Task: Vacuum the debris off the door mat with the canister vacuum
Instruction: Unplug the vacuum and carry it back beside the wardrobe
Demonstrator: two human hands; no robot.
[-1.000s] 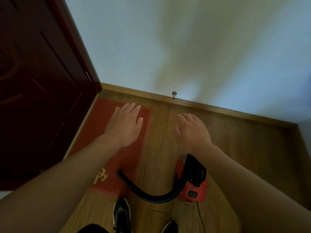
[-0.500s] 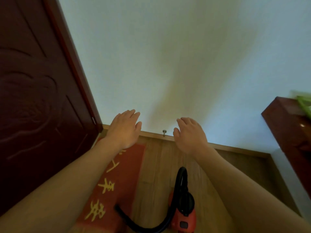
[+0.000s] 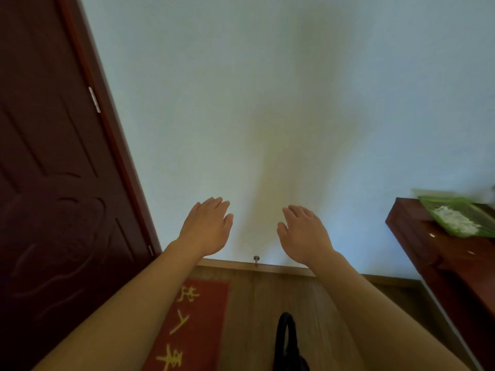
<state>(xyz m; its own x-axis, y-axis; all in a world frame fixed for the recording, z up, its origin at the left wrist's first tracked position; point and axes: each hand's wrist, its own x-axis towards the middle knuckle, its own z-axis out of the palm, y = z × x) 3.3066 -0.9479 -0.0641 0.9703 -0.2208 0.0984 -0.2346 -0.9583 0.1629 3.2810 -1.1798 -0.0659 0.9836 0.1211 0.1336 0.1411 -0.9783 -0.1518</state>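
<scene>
The left hand (image 3: 206,226) and right hand (image 3: 304,235) hover past the far end of the mat (image 3: 203,317), fingers straight, nearly together, holding nothing. It seems a ready pose before any vacuuming. The vacuum (image 3: 285,341) stands just right of the mat, within reach; only its black top shows.

My left hand (image 3: 207,226) and my right hand (image 3: 304,234) are both bare. My forearms are bare too, uncovered all the way to the near edge of view.
</scene>
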